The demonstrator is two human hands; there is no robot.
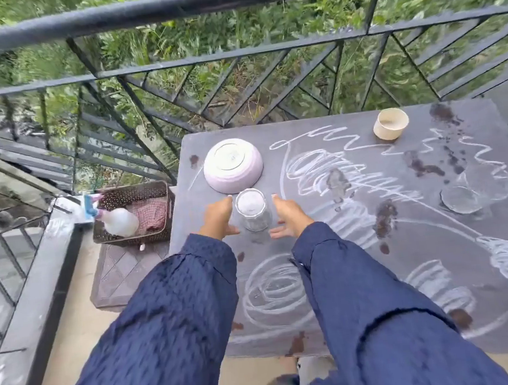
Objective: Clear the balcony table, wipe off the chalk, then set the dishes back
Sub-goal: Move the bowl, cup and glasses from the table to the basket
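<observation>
1. Table [348, 279]: grey top, centre to right of frame; white chalk scribbles [315, 171] cover most of it, with dark spots among them.
2. Glass [253, 211]: stands mouth down on the table, left of centre; just in front of the pink bowl [233, 165], which is also upturned.
3. My left hand [218, 217]: fingers straight and loose, holding nothing; just beside the glass's left side; contact cannot be confirmed.
4. My right hand [289, 217]: fingers likewise extended and slack, empty; just beside the glass's right side; contact not confirmed.
5. Cream cup [390, 123]: upright, far edge of the table, upper right; well apart from both hands.
6. Basket [133, 239]: left of the table on a lower brown stand; holds a spray bottle [122, 222] and a checked cloth [155, 215].
7. Railing [233, 57]: dark metal, across the top; greenery behind.
</observation>
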